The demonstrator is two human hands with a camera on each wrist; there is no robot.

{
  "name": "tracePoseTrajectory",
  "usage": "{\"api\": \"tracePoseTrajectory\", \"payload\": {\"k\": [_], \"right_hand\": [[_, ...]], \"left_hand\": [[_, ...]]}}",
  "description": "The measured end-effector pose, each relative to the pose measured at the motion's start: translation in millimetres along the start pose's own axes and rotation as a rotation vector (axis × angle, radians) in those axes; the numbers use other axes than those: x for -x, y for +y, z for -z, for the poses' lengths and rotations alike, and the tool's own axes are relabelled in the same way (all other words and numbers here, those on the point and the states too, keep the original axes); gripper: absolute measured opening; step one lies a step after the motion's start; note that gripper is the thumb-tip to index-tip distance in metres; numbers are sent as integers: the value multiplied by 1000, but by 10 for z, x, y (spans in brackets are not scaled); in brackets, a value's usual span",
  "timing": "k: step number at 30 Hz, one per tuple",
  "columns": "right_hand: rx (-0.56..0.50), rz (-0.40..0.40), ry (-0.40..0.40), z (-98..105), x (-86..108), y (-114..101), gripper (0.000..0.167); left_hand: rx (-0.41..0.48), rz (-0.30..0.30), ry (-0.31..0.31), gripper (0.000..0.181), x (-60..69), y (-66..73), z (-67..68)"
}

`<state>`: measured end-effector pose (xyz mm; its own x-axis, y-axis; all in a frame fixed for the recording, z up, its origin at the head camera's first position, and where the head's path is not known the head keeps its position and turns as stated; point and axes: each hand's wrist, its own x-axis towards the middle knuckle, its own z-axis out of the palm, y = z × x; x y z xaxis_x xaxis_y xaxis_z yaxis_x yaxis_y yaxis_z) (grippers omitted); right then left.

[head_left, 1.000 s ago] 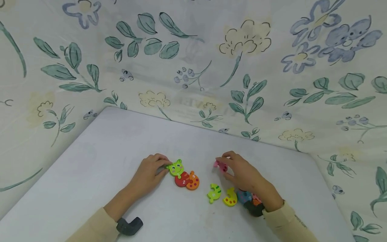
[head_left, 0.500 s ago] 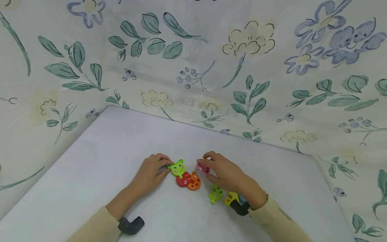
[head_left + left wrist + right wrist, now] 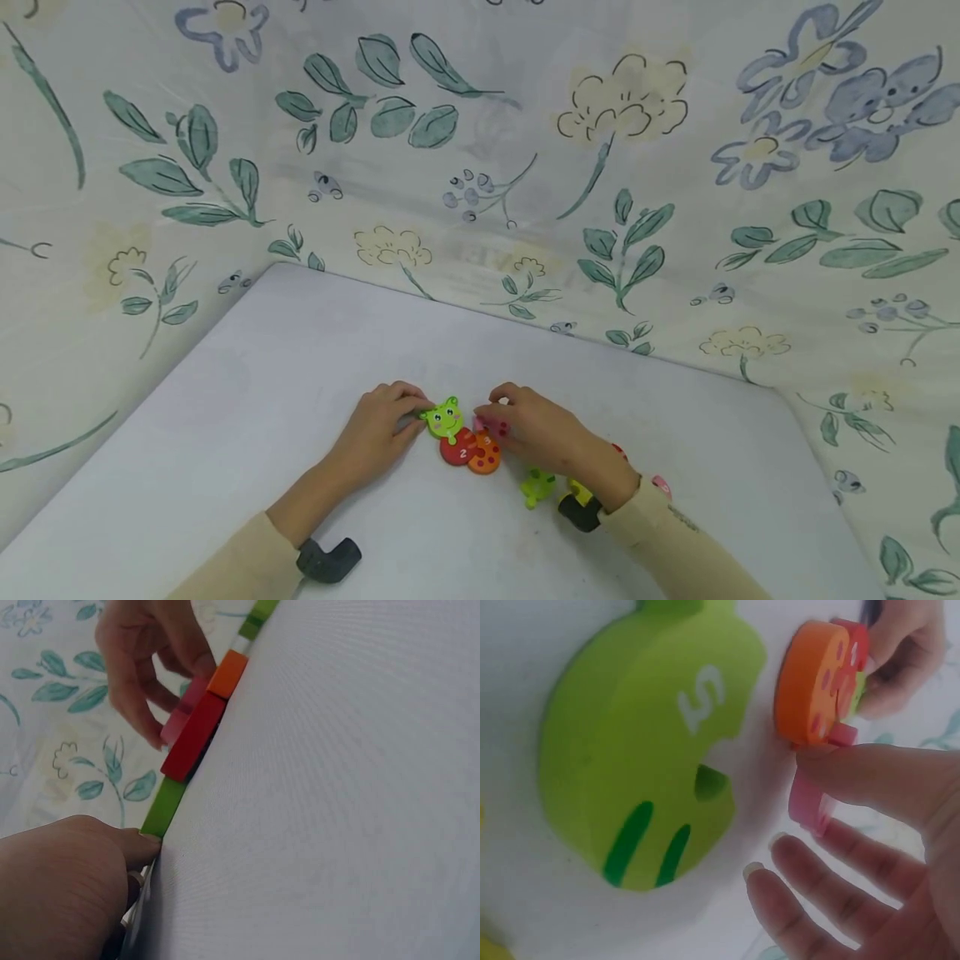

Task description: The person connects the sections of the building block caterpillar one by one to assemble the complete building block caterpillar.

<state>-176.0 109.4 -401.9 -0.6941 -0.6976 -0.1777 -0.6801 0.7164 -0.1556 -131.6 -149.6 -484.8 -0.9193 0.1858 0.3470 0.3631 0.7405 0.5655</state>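
At the left end of a joined row of puzzle pieces, my left hand (image 3: 378,427) pinches the green smiling-face puzzle piece (image 3: 444,419) by its edge. Linked to that face are a red piece marked 2 (image 3: 454,450) and an orange dotted piece marked 3 (image 3: 487,458). My right hand (image 3: 540,429) holds a pink puzzle piece (image 3: 808,799) between thumb and fingers, right up against the orange piece. In the left wrist view the pink piece (image 3: 184,712) sits behind the red edge. Whether it is joined cannot be told.
A green striped piece marked 5 (image 3: 641,742) lies near the right hand. Beyond it a yellow piece (image 3: 576,487) and further pieces are partly hidden under the right forearm. Black wrist-worn devices (image 3: 328,560) hang at both cuffs. Floral cloth (image 3: 480,167) stands behind the white table (image 3: 337,325).
My right hand has moved left with the pink piece, from apart on the table to against the orange piece. My left hand has kept its hold on the green face.
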Motion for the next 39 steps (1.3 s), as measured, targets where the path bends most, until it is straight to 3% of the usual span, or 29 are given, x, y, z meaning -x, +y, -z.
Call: {"api": "tracePoseTrajectory", "payload": {"k": [10,15,19,28,33,39], "right_hand": [[107,35,-5,-11,-38,-39,46],[100,-9,-47,-37,-18,-45,50],[34,-65,-68,-45,24,-16,60],[-73,-175,-90,26,239,127,52],[-111,-244,-140,28,369,130,63],[-72,-236,-128,-38,569,73,69]], "left_hand": [[1,-3,6,26,2,3,14],[4,7,-5,26,1,0,-6],[0,11,-13,25,-4,7,-15],[-10,5,-6,27,-3,12,-2],[-9,10,-11,26,-4,1,7],[-3,7,-5,26,2,9,0]]}}
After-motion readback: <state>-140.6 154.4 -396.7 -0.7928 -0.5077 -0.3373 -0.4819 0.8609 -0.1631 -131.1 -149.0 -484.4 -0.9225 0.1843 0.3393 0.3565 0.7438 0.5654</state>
